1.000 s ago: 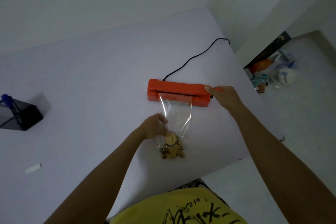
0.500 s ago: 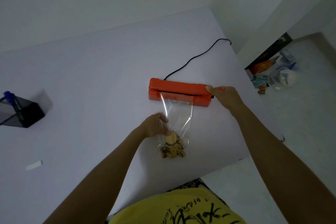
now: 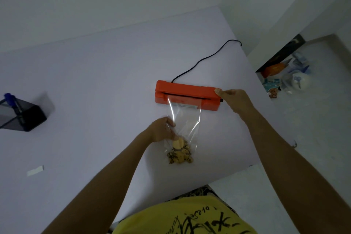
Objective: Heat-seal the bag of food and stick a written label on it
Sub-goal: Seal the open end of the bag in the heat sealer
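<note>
An orange heat sealer [image 3: 187, 95] lies on the white table [image 3: 104, 85], its black cord [image 3: 207, 57] running off the far edge. A clear plastic bag [image 3: 185, 119] with brown and yellow snacks [image 3: 179, 153] at its bottom has its top edge tucked into the sealer's slot. My left hand [image 3: 162, 129] pinches the bag's left side just above the food. My right hand [image 3: 234, 100] grips the sealer's right end, thumb on top of the lid.
A dark pen holder [image 3: 22, 114] with a blue pen [image 3: 12, 101] stands at the far left. A small white label [image 3: 35, 170] lies near the left front. Packets and bags [image 3: 284, 76] sit on the floor to the right of the table.
</note>
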